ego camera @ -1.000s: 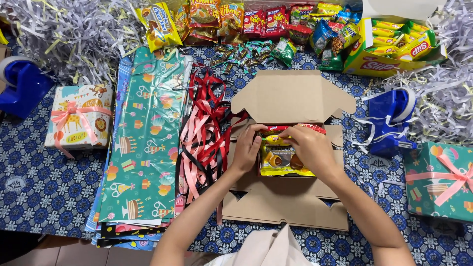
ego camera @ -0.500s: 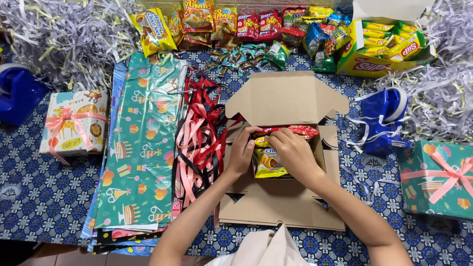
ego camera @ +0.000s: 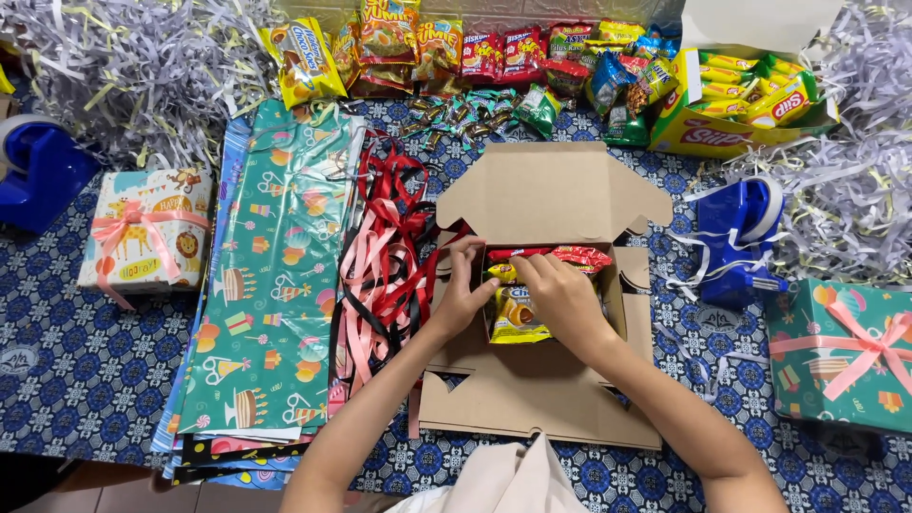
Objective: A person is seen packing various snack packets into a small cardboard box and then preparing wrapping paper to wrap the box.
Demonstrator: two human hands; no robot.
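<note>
An open brown cardboard box (ego camera: 551, 195) lies in the middle with its lid flipped back. Inside it sit a yellow snack packet (ego camera: 513, 318) and a red snack packet (ego camera: 570, 255) behind it. My left hand (ego camera: 463, 285) grips the box's left wall, fingers curled over the edge. Inside the box, my right hand (ego camera: 560, 296) presses down on the yellow packet and covers most of it.
Red, pink and black ribbons (ego camera: 389, 256) and green party wrapping paper (ego camera: 275, 275) lie left of the box. Snack packets (ego camera: 456, 47) and a yellow carton (ego camera: 741, 104) line the back. Two blue tape dispensers (ego camera: 736, 237), wrapped gifts (ego camera: 147, 242) and shredded paper (ego camera: 114, 66) sit at the sides.
My right hand has slid left and deeper into the box, pushing the yellow packet down. My left hand has shifted from the packet onto the box's left wall.
</note>
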